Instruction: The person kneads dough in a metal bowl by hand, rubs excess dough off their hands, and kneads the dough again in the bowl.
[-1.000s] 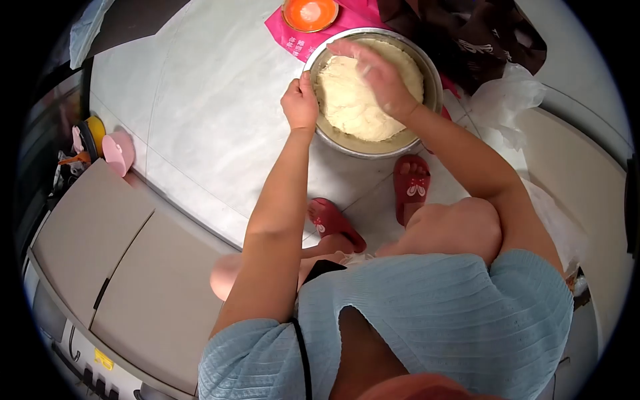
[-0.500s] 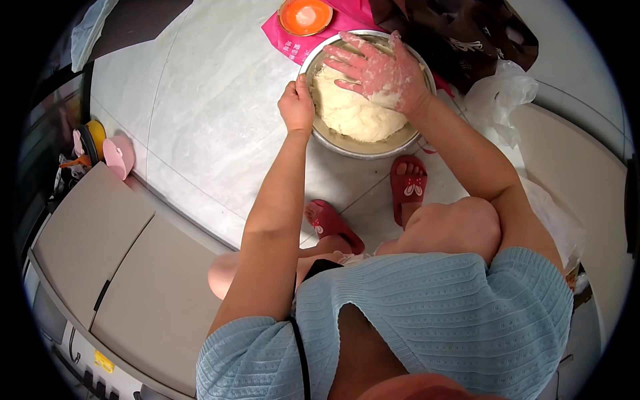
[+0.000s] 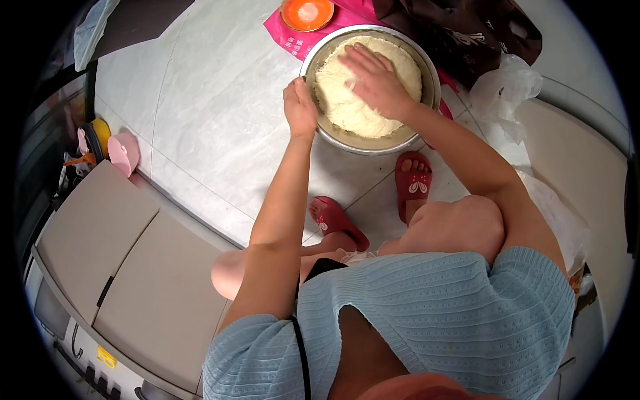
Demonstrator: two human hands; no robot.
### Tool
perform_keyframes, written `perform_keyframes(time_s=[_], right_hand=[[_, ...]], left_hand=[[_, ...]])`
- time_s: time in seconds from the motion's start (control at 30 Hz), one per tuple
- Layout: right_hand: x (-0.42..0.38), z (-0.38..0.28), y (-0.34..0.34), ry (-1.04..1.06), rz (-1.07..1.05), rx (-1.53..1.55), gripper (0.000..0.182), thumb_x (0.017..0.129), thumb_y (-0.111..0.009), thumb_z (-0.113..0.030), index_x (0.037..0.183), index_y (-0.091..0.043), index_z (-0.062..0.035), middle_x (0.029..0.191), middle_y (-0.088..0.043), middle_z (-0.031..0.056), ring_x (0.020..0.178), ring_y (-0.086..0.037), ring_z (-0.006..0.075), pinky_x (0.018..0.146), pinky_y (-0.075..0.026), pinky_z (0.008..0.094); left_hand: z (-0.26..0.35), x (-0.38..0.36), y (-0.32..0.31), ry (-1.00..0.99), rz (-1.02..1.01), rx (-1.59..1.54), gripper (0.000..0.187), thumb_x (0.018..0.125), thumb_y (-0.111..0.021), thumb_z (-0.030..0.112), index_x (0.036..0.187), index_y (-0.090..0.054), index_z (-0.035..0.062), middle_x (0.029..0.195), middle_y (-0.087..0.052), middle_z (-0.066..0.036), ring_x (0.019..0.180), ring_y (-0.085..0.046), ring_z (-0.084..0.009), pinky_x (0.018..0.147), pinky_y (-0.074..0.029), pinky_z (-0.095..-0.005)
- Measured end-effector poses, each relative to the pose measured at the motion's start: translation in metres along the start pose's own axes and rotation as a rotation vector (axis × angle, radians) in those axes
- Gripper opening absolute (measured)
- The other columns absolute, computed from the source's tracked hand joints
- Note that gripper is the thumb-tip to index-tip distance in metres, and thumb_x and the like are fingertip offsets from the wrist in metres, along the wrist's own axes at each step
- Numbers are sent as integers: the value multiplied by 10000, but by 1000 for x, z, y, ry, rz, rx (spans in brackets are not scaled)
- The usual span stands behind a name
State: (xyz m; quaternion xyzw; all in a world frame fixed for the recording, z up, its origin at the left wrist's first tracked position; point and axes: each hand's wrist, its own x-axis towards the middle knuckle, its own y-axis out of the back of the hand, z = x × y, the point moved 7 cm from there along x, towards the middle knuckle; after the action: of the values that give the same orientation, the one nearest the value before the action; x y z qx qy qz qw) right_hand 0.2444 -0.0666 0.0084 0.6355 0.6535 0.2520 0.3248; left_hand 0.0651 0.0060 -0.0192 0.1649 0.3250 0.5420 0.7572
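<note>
Nearest the camera is your light-blue ribbed knit top [image 3: 433,300]; past it stand your two red slippers with white motifs [image 3: 417,189], set apart on the pale grey tiled floor [image 3: 207,120], presumably for a steady stance near the bowl. Just beyond them is the wide round silver metal bowl [image 3: 430,87], apparently standing partly over the bright pink bag with white lettering [image 3: 290,40], perhaps to part metal from tile. The broad mass of pale cream dough [image 3: 333,100] lies inside the bowl. Your left hand [image 3: 299,110] is closed around the bowl's left rim, likely to stop it turning. Your right hand [image 3: 377,83] reaches over the dough, fingers extended and gripping nothing; blur leaves unclear whether the palm presses or skims.

Farther off, the small round orange dish [image 3: 307,13] rests on the pink bag, probably there to be within reach, and the dark brown bag [image 3: 467,40] lies right of it. Count two hands, two slippers, one bowl, one dough mass, one dish, one pink bag and one brown bag.
</note>
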Motion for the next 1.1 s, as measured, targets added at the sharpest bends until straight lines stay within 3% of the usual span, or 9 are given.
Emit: perform_keyframes(time_s=[0.13,0.3,0.5,0.73,0.83,0.9,1.0,1.07,1.1], right_hand=[[-25,-13,-22,73,-200,-389,708,878,-564,-450,1479,-292,-194,1559,-165,114,1452,-87,292,1156,-72,523],[-35,-29,5,79,-71,-241,739,851,-613,-416,1477,-293,-185,1565,-146,108,1456,-62,284,1152,-80,540],[-76,-39,40,78,-42,167,576,875,-588,-286,1407,-420,-142,1515,-304,72,1334,-373,284,1086,-306,436],[-162,-5,85,-242,56,359,452,894,-566,-272,1324,-519,-142,1274,-578,100,1140,-532,280,1000,-392,402],[-218,13,105,-340,238,375,402,909,-555,-278,1285,-558,-135,1215,-611,99,1089,-557,277,953,-418,401],[-265,18,129,-387,417,333,401,911,-553,-282,1284,-558,-134,1207,-614,100,1063,-570,274,936,-427,400],[-333,18,150,-474,639,283,398,917,-557,-263,1290,-549,-126,1186,-624,99,994,-606,272,889,-462,392],[-388,3,189,-481,808,162,414,951,-510,-298,1246,-566,-14,1208,-616,136,1101,-574,252,936,-439,360],[-422,-3,208,-510,1008,224,332,947,-505,-243,1195,-600,-43,1170,-636,99,1035,-604,230,895,-465,345]], left_hand=[[0,-10,-1,45,39,-8,431,1000,-409,347,1139,-537,-40,1047,-613,-247,966,-590,-370,842,-448,-426],[8,-13,-1,23,30,26,403,1000,-409,344,1110,-541,-21,968,-642,-236,891,-618,-378,781,-467,-430],[11,-14,-4,20,47,97,429,1002,-379,376,1094,-531,-14,981,-630,-243,896,-597,-389,785,-454,-435],[6,-9,-8,-73,87,257,451,996,-355,359,1199,-463,-29,1004,-617,-296,953,-568,-482,818,-445,-497],[-11,1,-12,-108,-1,410,462,1000,-312,351,1204,-508,-15,1196,-550,-241,1101,-525,-427,933,-420,-471],[-27,19,-21,-405,-163,516,469,1006,-283,336,1222,-526,-1,1188,-556,-236,1087,-532,-422,945,-423,-468],[-64,50,-10,57,-258,355,628,989,-302,474,1243,-480,-73,1247,-520,-294,1108,-526,-423,945,-435,-445],[-35,30,-10,118,-247,270,692,976,-308,515,1246,-460,-104,1243,-531,-286,1118,-532,-411,953,-432,-437],[-44,38,-8,131,-210,265,690,977,-303,514,1256,-456,-98,1230,-540,-280,1095,-549,-404,932,-450,-440]])
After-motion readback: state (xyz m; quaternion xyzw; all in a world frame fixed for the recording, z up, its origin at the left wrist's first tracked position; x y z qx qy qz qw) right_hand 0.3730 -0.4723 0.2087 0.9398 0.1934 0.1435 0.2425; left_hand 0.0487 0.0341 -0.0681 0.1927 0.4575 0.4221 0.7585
